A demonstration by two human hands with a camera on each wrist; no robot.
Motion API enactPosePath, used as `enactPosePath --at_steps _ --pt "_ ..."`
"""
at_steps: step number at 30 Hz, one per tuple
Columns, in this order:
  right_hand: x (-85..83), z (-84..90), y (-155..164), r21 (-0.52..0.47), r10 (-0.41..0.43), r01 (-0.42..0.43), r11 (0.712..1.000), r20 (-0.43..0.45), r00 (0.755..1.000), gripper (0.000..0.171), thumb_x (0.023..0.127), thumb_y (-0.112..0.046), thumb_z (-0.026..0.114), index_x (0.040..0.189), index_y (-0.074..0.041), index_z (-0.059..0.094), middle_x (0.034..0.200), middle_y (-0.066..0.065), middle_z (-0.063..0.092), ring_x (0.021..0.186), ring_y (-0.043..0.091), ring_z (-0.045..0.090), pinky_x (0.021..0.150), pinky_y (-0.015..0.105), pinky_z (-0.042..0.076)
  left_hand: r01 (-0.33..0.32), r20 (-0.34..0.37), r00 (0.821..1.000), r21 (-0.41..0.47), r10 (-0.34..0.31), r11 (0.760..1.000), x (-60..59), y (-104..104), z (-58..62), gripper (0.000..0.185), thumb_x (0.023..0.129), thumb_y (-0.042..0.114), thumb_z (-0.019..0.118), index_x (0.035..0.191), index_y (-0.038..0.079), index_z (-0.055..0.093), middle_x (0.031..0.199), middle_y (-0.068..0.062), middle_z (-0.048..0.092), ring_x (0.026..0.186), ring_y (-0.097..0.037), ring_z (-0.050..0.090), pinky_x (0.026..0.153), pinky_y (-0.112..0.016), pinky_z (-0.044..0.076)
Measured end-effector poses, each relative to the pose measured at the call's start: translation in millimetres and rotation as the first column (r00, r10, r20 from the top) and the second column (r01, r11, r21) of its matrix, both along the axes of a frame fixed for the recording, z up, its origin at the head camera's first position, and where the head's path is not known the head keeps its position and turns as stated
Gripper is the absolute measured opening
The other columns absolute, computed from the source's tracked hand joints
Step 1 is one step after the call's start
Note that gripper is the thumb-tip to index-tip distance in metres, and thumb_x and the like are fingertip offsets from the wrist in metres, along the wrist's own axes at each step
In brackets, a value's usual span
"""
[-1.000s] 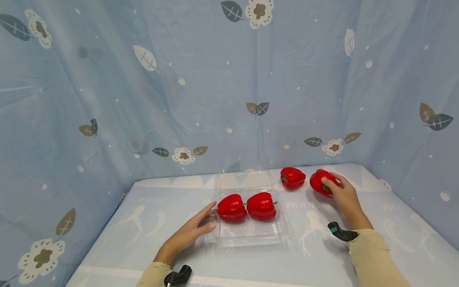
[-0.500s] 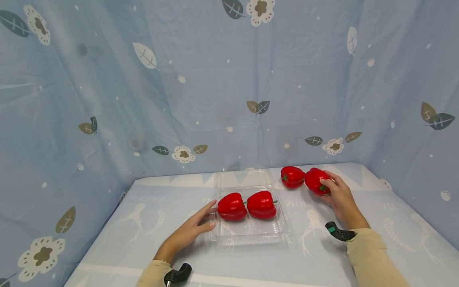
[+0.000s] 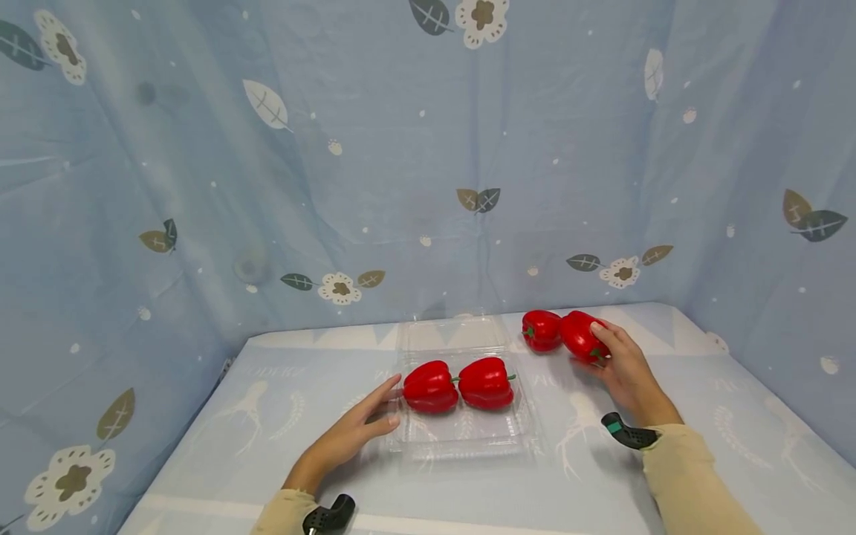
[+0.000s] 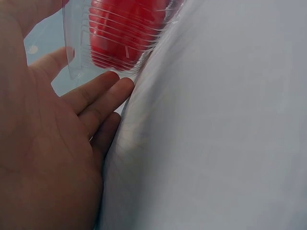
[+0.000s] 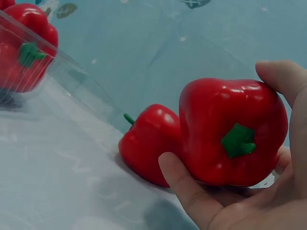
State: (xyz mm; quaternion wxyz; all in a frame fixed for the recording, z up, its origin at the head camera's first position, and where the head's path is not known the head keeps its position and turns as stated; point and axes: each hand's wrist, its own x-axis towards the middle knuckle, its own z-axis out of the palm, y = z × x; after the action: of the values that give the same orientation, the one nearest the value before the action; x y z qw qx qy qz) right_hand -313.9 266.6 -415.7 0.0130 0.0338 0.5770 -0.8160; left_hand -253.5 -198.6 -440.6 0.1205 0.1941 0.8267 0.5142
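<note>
My right hand (image 3: 631,371) grips a red bell pepper (image 5: 232,132) between thumb and fingers, its green stem towards the wrist camera. Just left of it, another red bell pepper (image 3: 540,331) lies on the table near the back edge. In the middle stands a clear plastic clamshell box (image 3: 461,449) with its lid laid back. Two red bell peppers lie side by side in it, a left one (image 3: 430,388) and a right one (image 3: 486,384). My left hand (image 3: 344,438) rests at the box's left side, fingers extended; in the left wrist view the fingertips (image 4: 125,86) are by the ribbed wall.
The box's transparent lid (image 3: 455,334) lies towards the back of the table (image 3: 267,475). A pale blue patterned curtain (image 3: 374,163) hangs behind and on both sides. Black wrist devices sit on both sleeves.
My right hand has moved left with its bell pepper, closing the gap to the one lying on the table. The left hand and the box have stayed in place.
</note>
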Motion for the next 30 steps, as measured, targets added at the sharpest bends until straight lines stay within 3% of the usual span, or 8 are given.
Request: enactPosePath --at_steps 9,18,24,30 --pt "5.5 8.1 -15.0 0.043 0.017 -0.016 0.999 -0.02 1.0 0.074 0.091 -0.046 0.06 0.149 -0.018 0.023 0.15 0.006 0.019 0.129 0.027 0.028 0.098 0.049 0.041 -0.009 -0.011 1.0 0.003 0.009 1.0 0.6 0.1 1.4 0.065 0.094 0.032 0.058 0.15 0.036 0.024 0.149 -0.004 0.037 0.135 -0.029 0.037 0.105 -0.062 0.027" --pt "17.6 18.3 -34.2 0.188 0.017 -0.008 0.982 -0.046 0.999 0.077 0.091 -0.049 0.058 0.149 -0.012 0.023 0.15 0.011 0.023 0.127 0.03 0.035 0.095 0.037 0.047 -0.014 -0.009 1.0 -0.002 0.014 1.0 0.2 0.7 0.9 0.066 0.094 0.033 0.058 0.15 0.036 0.023 0.15 -0.004 0.036 0.135 -0.029 0.036 0.105 -0.063 0.027" --pt "21.7 17.1 -37.5 0.244 0.078 -0.066 0.968 -0.04 0.996 0.077 0.091 -0.045 0.061 0.148 -0.01 0.024 0.148 0.014 0.027 0.125 0.032 0.04 0.096 0.047 0.044 0.016 -0.012 1.0 0.008 -0.016 1.0 -0.1 0.2 -2.4 0.066 0.095 0.031 0.057 0.151 0.035 0.022 0.15 -0.004 0.036 0.135 -0.028 0.037 0.105 -0.062 0.027" --pt "22.6 20.3 -39.9 0.284 0.128 -0.096 0.954 -0.099 0.987 0.068 0.093 -0.04 0.06 0.145 -0.009 0.031 0.144 0.013 0.034 0.115 0.024 0.051 0.093 0.046 0.048 0.006 -0.015 1.0 0.011 -0.006 1.0 0.4 0.4 0.2 0.066 0.095 0.03 0.057 0.151 0.034 0.023 0.15 -0.005 0.036 0.135 -0.029 0.037 0.105 -0.06 0.029"
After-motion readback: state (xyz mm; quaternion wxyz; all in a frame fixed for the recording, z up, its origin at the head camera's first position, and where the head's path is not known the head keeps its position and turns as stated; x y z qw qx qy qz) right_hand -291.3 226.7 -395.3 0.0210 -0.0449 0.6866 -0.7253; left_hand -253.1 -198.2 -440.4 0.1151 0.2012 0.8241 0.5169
